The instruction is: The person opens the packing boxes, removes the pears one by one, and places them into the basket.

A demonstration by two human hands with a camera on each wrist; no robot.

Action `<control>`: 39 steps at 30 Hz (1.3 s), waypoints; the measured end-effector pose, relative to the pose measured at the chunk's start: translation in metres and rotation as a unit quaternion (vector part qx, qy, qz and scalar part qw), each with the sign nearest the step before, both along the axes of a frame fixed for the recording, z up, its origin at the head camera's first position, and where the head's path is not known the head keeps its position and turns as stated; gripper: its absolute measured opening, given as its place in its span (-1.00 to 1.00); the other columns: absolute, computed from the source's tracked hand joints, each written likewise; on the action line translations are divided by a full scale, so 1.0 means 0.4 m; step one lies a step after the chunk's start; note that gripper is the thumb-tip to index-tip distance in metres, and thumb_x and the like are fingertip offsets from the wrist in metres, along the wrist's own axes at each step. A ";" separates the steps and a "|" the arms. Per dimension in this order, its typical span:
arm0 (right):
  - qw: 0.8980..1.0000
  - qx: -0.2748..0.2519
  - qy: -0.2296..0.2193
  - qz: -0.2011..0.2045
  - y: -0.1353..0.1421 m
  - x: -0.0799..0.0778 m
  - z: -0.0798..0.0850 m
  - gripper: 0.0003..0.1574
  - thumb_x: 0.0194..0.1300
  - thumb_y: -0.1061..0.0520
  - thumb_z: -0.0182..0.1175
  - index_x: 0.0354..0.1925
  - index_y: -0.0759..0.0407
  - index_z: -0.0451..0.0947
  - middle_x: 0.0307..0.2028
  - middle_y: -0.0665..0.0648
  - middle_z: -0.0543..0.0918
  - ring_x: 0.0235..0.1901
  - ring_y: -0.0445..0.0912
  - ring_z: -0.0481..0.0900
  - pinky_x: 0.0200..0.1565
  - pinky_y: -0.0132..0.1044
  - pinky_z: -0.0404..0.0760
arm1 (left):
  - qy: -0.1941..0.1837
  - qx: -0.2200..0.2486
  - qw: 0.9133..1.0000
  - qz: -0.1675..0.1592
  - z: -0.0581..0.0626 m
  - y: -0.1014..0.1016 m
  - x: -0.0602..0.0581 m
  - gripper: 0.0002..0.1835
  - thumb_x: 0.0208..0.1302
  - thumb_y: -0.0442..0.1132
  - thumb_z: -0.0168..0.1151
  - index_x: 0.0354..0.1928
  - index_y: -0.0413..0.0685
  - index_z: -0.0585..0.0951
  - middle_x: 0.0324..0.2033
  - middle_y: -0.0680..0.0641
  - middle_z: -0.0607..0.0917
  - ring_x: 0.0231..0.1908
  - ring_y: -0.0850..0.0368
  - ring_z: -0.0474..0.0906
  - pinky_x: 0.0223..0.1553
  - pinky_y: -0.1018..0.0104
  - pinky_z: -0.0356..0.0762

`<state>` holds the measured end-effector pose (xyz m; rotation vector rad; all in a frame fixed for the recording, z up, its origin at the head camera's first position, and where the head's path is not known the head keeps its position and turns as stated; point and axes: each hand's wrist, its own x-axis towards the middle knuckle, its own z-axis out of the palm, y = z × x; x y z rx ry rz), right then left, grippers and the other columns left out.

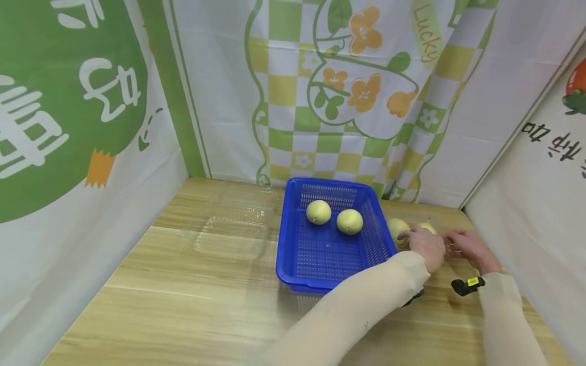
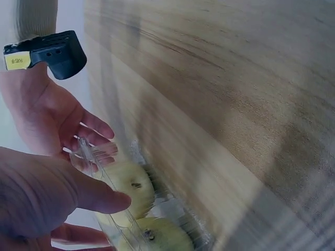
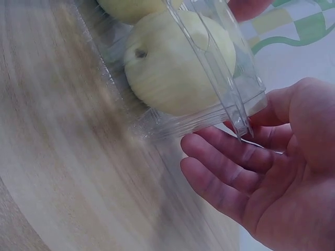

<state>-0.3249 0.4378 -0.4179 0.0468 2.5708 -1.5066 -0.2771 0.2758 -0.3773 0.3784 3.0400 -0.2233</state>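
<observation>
To the right of the blue basket (image 1: 286, 244), a clear plastic box (image 3: 180, 125) with two pale yellow, pear-like fruits (image 2: 157, 235) sits on the table. My left hand (image 1: 426, 245) reaches over it. In the left wrist view, the left thumb (image 2: 104, 196) lies along the box's near rim with fingers on the other side, gripping it. At the box's end, my right hand (image 3: 277, 167) pinches the corner of the rim, thumb above and fingers below. The lid looks folded down over the fruits; whether it is fastened cannot be seen.
Two more pale yellow fruits (image 1: 318, 212) lie in the basket. On the left of the wooden table (image 1: 183, 310) stands another clear plastic box (image 1: 231, 236), its lid raised toward the back. Printed curtains (image 1: 302, 101) enclose the table at the back and sides.
</observation>
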 end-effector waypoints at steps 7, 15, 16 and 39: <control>1.000 0.006 -0.003 0.000 -0.003 0.004 0.005 -0.67 0.36 0.15 -0.13 -0.46 0.19 0.48 -0.54 -0.03 0.49 -0.49 -0.19 0.51 -0.29 -0.17 0.64 | 0.004 -0.013 1.000 -0.010 -0.004 0.003 0.010 -0.74 0.41 0.03 -0.17 0.00 0.61 0.44 0.07 0.22 0.47 0.08 0.01 0.32 -0.22 -0.08 0.48; 0.997 -0.060 -0.028 0.025 0.022 -0.003 -0.016 -0.62 0.38 0.20 -0.12 -0.52 0.09 0.52 -0.54 -0.05 0.51 -0.49 -0.21 0.51 -0.34 -0.26 0.62 | -0.010 -0.040 0.999 -0.007 -0.013 0.024 0.019 -0.73 0.38 0.08 -0.16 0.06 0.67 0.37 0.08 0.24 0.44 0.02 0.09 0.32 -0.25 -0.13 0.48; 0.996 -0.074 -0.033 0.029 0.026 -0.003 -0.020 -0.61 0.39 0.20 -0.12 -0.51 0.07 0.54 -0.52 -0.06 0.53 -0.48 -0.22 0.52 -0.34 -0.27 0.61 | -0.014 -0.046 0.999 -0.007 -0.015 0.026 0.019 -0.72 0.38 0.09 -0.16 0.07 0.68 0.36 0.09 0.24 0.43 0.02 0.09 0.32 -0.25 -0.14 0.47; 0.950 -0.272 -0.101 0.113 0.088 0.012 -0.052 -0.63 0.43 0.26 -0.14 -0.27 0.04 0.61 -0.30 0.02 0.69 -0.26 -0.16 0.64 -0.17 -0.26 0.62 | -0.027 -0.028 0.999 0.035 -0.014 0.052 0.009 -0.69 0.43 0.06 -0.22 0.04 0.79 0.37 0.07 0.28 0.45 0.05 0.12 0.33 -0.24 -0.26 0.44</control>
